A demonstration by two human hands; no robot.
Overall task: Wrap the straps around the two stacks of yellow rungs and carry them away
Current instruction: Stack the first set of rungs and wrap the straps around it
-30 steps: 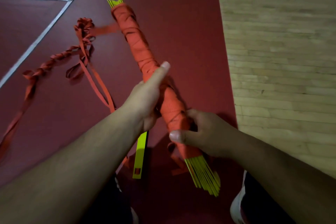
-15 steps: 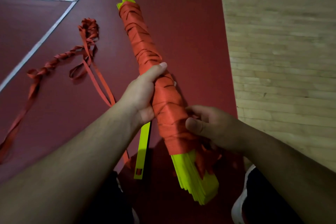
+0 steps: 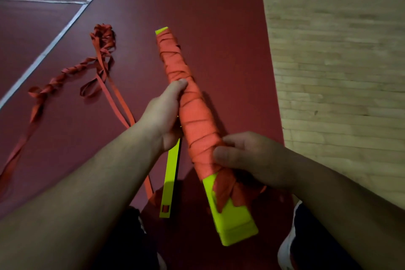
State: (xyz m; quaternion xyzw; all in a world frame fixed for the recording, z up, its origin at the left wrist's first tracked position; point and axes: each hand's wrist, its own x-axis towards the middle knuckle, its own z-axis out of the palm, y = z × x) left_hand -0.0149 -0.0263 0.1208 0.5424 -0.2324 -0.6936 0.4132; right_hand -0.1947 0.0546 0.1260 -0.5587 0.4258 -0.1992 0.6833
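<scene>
One stack of yellow rungs [image 3: 232,221] held tilted above red floor [image 3: 219,17], wound in orange strap, bare yellow at both ends. Grip: left hand [image 3: 162,116] curled round mid-stack; right hand [image 3: 247,155] pinching wrap at lower end, beside loose strap tail [image 3: 223,190]. Probable second yellow stack [image 3: 171,182] on floor, unwrapped. Spare strap [image 3: 103,61] tangled at left. Risk: tail looks unsecured; if pinch slackens, wraps loosen and rungs slide out. Tangle may snag next wrap.

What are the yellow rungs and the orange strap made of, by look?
Yellow rungs: likely rigid plastic, with smooth matte neon faces and crisp straight edges. Orange strap: likely woven fabric webbing, matte; it wraps tightly, creases and twists limply.
</scene>
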